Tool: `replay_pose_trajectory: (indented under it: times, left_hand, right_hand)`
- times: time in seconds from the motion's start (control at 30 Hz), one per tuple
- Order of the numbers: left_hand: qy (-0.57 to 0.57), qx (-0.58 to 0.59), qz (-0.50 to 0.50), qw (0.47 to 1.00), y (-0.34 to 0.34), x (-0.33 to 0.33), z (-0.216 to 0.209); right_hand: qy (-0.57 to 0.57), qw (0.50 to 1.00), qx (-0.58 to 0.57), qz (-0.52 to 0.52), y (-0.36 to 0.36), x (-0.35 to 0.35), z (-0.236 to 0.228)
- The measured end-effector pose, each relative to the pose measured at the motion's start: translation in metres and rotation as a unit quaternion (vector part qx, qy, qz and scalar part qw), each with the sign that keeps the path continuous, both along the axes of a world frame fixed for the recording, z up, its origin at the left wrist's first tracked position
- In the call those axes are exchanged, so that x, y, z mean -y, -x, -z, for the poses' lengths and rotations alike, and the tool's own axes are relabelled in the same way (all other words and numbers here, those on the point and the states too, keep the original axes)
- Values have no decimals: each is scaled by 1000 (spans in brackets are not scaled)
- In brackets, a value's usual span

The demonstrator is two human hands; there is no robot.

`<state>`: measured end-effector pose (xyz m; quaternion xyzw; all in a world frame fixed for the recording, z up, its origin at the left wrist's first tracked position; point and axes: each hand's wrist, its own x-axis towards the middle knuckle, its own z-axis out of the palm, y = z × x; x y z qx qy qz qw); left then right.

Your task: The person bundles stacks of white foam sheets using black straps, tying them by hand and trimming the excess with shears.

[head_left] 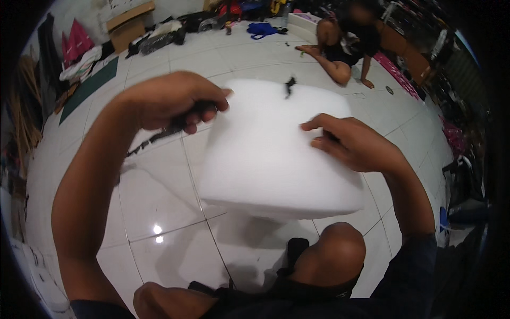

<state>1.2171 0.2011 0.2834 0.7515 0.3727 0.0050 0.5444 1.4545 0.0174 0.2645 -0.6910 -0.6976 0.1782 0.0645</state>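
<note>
Block (276, 159), white and round-cornered, fills the view's centre. At its ten o'clock, the left hand (180, 101) curls above a dark strand (153, 139); whether it grips that, I cannot tell. At three o'clock, the right hand (353, 142) overlaps the block, thumb and forefinger apart. A black scrap (289, 86) shows at twelve.

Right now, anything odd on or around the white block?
One thing: a small, ragged black piece shows at the far edge of the white block, odd against its plain surface. Can't tell whether it's stuck on or loose.
</note>
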Motion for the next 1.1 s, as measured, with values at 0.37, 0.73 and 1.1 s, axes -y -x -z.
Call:
replay_pose_trajectory:
  times: [0.37, 0.73, 1.1]
  left_hand:
    - [-392, -70, 49, 916, -56, 3, 20]
    - [-551, 59, -54, 831, -67, 31, 87]
    - [-490, 191, -28, 850, -73, -3, 76]
  right_hand:
    - [-137, 983, -106, -59, 4, -52, -28]
    - [190, 927, -286, -146, -25, -72, -18]
    - [-111, 968, -33, -224, -9, -85, -37]
